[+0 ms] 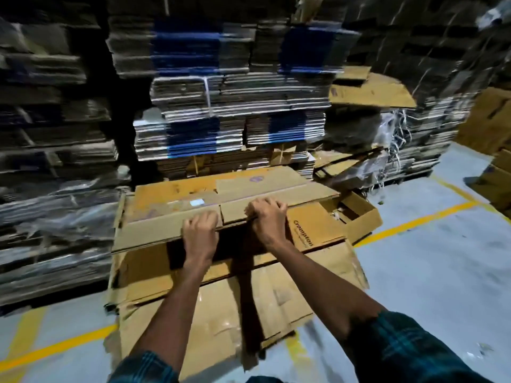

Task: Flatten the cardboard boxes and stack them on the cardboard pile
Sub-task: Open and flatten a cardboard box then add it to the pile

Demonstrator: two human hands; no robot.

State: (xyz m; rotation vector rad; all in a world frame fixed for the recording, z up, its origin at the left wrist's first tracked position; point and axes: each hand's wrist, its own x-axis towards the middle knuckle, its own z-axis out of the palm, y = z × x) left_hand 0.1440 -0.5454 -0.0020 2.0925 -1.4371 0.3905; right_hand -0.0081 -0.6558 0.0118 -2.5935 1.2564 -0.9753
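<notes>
A flattened brown cardboard box [171, 205] lies across the top of a low cardboard pile [154, 275] in the middle of the head view. My left hand [200, 234] grips the box's near edge with curled fingers. My right hand [266, 221] grips the same near edge a little to the right, fingers curled over the top flap. Under the edge there is a dark gap above the sheets below. A panel printed "Crompton" [312, 228] shows just right of my right hand.
An open brown box [362, 217] sits on the floor to the right of the pile. Tall stacks of bundled flat cardboard [229, 106] fill the back and the left side [55, 161]. More boxes [492, 139] stand at far right. Yellow lines [414, 222] cross the grey floor.
</notes>
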